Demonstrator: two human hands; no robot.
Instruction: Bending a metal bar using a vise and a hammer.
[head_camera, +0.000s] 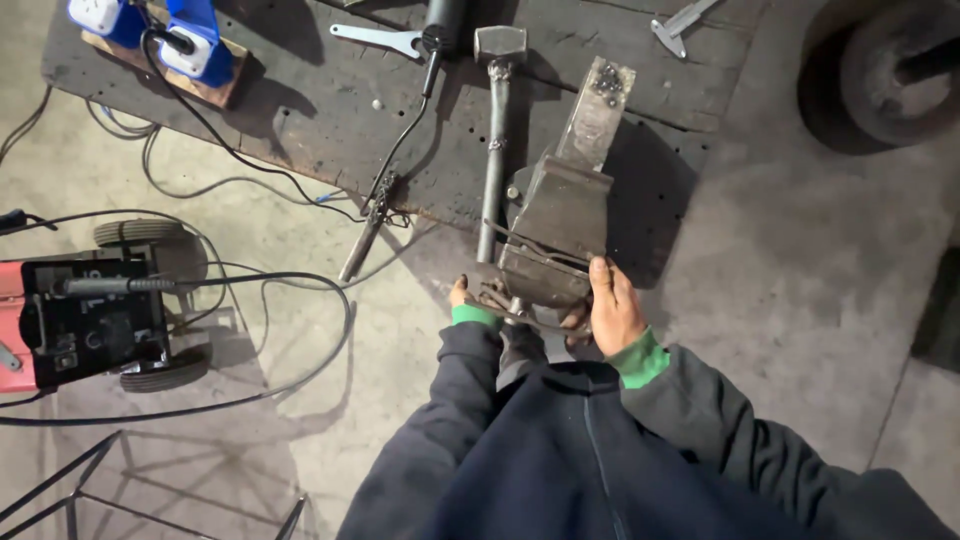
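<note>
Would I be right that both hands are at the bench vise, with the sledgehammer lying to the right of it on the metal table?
Not quite: the head view shows the sledgehammer lying left of the bench vise, not right. Both the left hand and right hand are at the vise on the metal table.

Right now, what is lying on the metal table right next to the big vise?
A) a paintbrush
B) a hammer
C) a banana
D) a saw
B: a hammer with a long metal handle lies on the dark table, just beside the vise that the right hand is touching.
</note>
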